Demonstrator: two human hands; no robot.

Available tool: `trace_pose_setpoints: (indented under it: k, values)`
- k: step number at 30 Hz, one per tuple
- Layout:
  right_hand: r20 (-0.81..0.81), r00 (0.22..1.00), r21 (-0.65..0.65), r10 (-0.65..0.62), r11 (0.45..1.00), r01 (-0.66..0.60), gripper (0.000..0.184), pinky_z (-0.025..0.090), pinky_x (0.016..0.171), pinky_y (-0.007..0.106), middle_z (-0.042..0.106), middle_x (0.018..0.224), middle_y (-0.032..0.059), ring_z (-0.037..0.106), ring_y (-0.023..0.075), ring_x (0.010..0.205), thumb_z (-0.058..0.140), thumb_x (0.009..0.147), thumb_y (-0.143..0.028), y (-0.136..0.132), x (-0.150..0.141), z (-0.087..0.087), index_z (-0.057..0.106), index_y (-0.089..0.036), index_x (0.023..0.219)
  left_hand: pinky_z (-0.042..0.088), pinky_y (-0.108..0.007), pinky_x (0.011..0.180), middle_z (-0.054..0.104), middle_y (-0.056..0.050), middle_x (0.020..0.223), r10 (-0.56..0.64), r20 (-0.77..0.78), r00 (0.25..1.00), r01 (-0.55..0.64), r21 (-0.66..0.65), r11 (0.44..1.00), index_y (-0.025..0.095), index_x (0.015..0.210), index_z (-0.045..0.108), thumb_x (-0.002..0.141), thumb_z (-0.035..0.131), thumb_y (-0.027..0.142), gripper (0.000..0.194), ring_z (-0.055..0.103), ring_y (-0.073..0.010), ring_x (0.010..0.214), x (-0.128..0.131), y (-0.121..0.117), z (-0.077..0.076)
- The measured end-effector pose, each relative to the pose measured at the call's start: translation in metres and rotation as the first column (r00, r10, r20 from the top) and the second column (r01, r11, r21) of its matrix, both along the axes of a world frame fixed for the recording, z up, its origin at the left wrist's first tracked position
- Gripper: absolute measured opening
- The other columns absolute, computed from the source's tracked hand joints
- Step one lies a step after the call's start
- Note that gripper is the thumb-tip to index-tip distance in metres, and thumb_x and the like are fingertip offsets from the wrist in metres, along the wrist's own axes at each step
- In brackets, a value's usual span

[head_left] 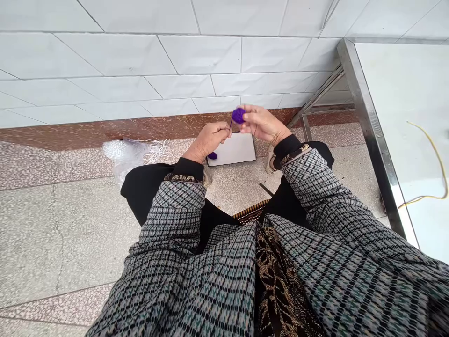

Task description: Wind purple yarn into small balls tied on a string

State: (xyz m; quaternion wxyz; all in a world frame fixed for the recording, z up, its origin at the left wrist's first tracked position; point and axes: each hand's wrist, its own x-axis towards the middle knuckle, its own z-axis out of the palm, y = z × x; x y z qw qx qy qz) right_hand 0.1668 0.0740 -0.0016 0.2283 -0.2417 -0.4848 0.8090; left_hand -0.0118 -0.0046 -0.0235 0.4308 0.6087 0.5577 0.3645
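Observation:
My right hand (pixel 261 122) is closed around the side of a small ball of purple yarn (pixel 238 115), holding it up in front of the wall. A strand of the same yarn runs from the ball down to my left hand (pixel 212 139), whose fingers are pinched on it. Below my left hand, a second purple bit (pixel 212 155), perhaps more yarn, shows over the corner of a white, dark-edged flat board or box (pixel 235 150) on the floor. My left hand hides part of it.
White cord in clear plastic (pixel 131 152) lies on the floor at left. A metal-framed table (pixel 379 140) stands at right, with a yellow cord (pixel 433 145) on its top. The tiled wall (pixel 196 56) rises close ahead. A woven seat edge (pixel 250 211) shows between my legs.

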Motion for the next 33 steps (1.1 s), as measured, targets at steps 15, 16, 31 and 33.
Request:
trace_pose_setpoints:
  k: [15,16,31,33]
  values:
    - [0.119,0.974,0.143,0.194,0.967,-0.210,0.026,0.052,0.058,0.017,0.062,0.076,-0.0028,0.056,0.0060,0.059,0.079,0.075,-0.016,0.000,0.009,-0.002,0.058,-0.015,0.090,0.039,-0.025,0.061,0.050,0.001,0.055,-0.079,-0.022,0.997,0.079,0.024,0.997,0.017,0.057,0.053,0.073,0.050,0.020,0.016,0.046,-0.0114,0.056,-0.004,-0.002,0.004]
    - [0.037,0.996,0.126,0.082,0.988,-0.086,0.026,0.052,0.059,0.016,0.061,0.076,-0.0034,0.056,0.0057,0.060,0.078,0.079,-0.021,0.001,0.007,0.001,0.056,-0.016,0.092,0.040,-0.025,0.063,0.050,0.001,0.056,-0.081,-0.003,0.997,0.081,0.024,0.996,0.017,0.058,0.053,0.074,0.050,0.020,0.017,0.047,-0.0115,0.057,-0.004,-0.001,0.004]
    - [0.194,0.906,0.181,0.375,0.894,-0.409,0.031,0.051,0.057,0.019,0.064,0.079,-0.0008,0.057,0.0073,0.060,0.083,0.071,-0.016,0.004,0.014,-0.006,0.060,-0.014,0.092,0.045,-0.026,0.068,0.055,-0.002,0.056,-0.098,0.067,0.993,0.100,-0.028,0.995,0.016,0.054,0.055,0.072,0.050,0.019,0.019,0.053,-0.0131,0.059,0.000,-0.004,0.010]
    - [-0.024,0.977,0.109,0.211,0.972,-0.208,0.035,0.052,0.059,0.019,0.064,0.081,-0.0019,0.056,0.0064,0.061,0.082,0.076,-0.027,0.004,0.013,-0.003,0.056,-0.016,0.097,0.045,-0.026,0.068,0.055,-0.002,0.056,-0.092,0.100,0.991,0.096,-0.031,0.995,0.016,0.054,0.055,0.073,0.050,0.019,0.019,0.053,-0.0130,0.059,0.002,-0.003,0.008]
